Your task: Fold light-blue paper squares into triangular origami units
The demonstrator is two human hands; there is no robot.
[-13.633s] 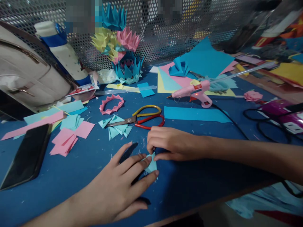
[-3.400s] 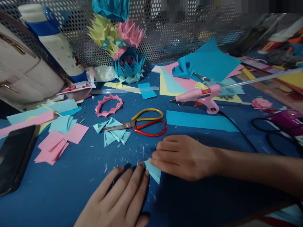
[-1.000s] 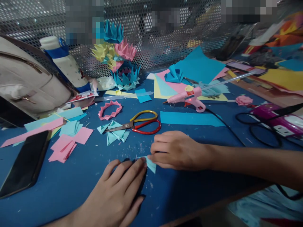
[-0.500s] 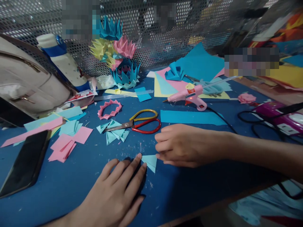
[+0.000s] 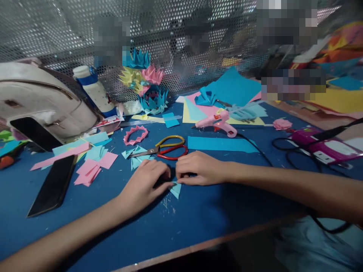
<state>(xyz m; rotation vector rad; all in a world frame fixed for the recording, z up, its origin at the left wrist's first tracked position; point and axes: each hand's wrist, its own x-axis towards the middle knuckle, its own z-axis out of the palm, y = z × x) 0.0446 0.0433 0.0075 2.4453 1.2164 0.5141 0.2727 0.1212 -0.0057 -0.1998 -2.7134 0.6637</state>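
Note:
A small light-blue folded paper triangle (image 5: pixel 176 190) lies on the blue table between my hands, its point toward me. My left hand (image 5: pixel 147 179) is closed, the thumb at the triangle's upper left corner. At the upper right corner, the fingers of my right hand (image 5: pixel 200 169) are bent and pinch the paper. Just beyond my hands rest scissors (image 5: pixel 170 152) with one yellow and one red handle. Their blades lie over several light-blue folded pieces (image 5: pixel 136 162). Behind these sits a pink zigzag paper ring (image 5: pixel 136 135).
A pink glue gun (image 5: pixel 217 122) stands behind a blue paper strip (image 5: pixel 221 144). On the left are pink paper squares (image 5: pixel 87 172), a phone (image 5: pixel 53 185), a bag (image 5: pixel 42 98) and a bottle (image 5: pixel 96 90). Paper flowers (image 5: pixel 153 99) stand at the back; a purple power strip (image 5: pixel 320 145) is right.
My left hand, flat with spread fingers before, is now curled with its thumb at the triangle. My right hand stays at the triangle's right corner. The camera view has shifted.

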